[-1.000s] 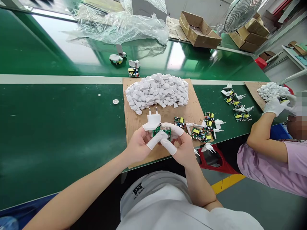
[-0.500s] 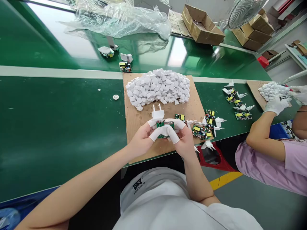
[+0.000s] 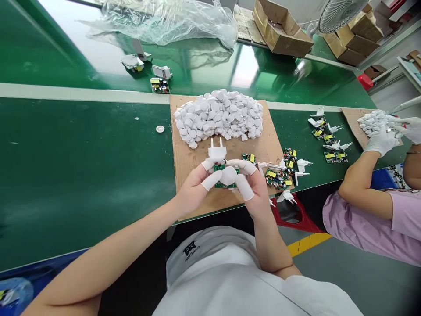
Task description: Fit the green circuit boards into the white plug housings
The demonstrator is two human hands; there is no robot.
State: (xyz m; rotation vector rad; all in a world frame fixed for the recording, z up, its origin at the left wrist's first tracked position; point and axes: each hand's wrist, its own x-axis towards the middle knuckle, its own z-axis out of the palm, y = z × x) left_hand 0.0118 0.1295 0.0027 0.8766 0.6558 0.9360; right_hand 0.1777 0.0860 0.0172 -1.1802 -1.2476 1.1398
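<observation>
Both hands, with white finger cots on the fingertips, hold a green circuit board (image 3: pixel 218 181) above a cardboard sheet. A white two-pin plug (image 3: pixel 217 152) stands at the board's far side, its pins pointing away from me. On the board's face lies a white round pad (image 3: pixel 228 175). My left hand (image 3: pixel 196 183) pinches the board's left side, thumb at the pad's edge. My right hand (image 3: pixel 252 182) grips the right side, its thumb beside the pad; its fingers behind the board are partly hidden. Beyond the hands is a heap of white pads (image 3: pixel 220 115).
The cardboard sheet (image 3: pixel 189 175) lies on a green table. Boards with plugs (image 3: pixel 279 177) crowd its right edge, and more boards (image 3: pixel 329 138) lie farther right. A co-worker's gloved hands (image 3: pixel 381 141) are at another heap. Behind are two board assemblies (image 3: pixel 160 84), plastic wrap (image 3: pixel 164 22) and a carton (image 3: pixel 281 33).
My right thumb has moved off the pad to the right, exposing the white disc on the board. The board assemblies at the back have shifted left relative to the cardboard.
</observation>
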